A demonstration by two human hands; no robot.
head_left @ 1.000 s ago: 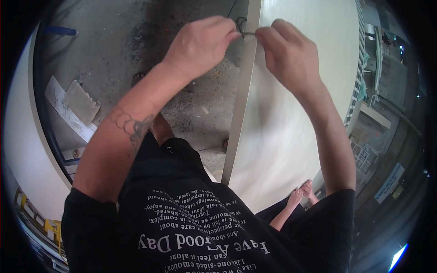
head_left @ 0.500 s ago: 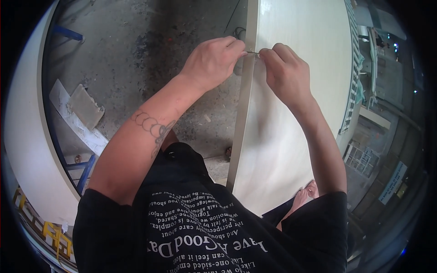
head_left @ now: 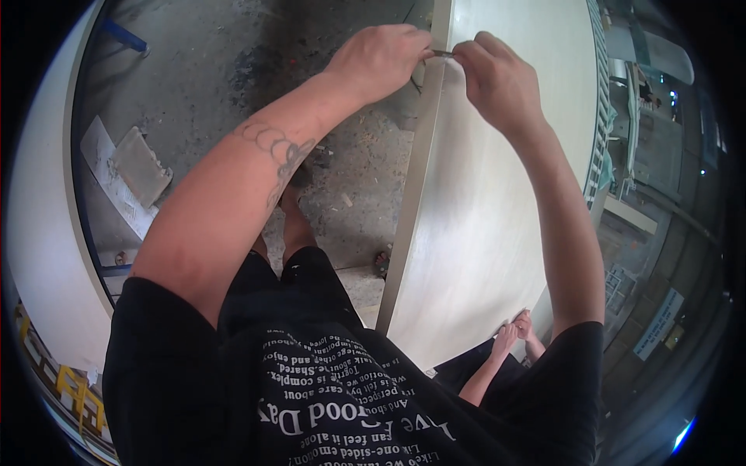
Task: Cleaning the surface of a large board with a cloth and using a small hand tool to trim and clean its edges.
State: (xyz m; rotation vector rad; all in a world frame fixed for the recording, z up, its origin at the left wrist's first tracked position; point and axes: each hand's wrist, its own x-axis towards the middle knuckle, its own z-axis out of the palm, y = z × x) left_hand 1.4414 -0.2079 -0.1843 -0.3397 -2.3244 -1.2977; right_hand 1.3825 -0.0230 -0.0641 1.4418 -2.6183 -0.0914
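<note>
A large pale cream panel [head_left: 475, 210] stretches out on my right, its long narrow edge [head_left: 413, 182] facing left. At the far part of that edge, my left hand [head_left: 381, 64] and my right hand [head_left: 501, 81] pinch the two ends of a thin dark strip [head_left: 442, 53]. The strip spans the panel's edge between them; its exact kind is too small to make out. My left hand hangs over the floor side, and my right is over the panel's face. Both hands' fingers are closed, and their tips are partly hidden.
Another person's hands [head_left: 519, 330] are at the panel's near right end. A second pale panel [head_left: 47, 194] lies at my left, above blue supports [head_left: 124, 37]. Flat white scraps [head_left: 140, 165] rest on the stained floor [head_left: 233, 70]. Yellow frames [head_left: 78, 396] stand lower left.
Both my hands have moved farther away along the panel's edge with the strip between them. The other person's hands and forearms now show more at the near end.
</note>
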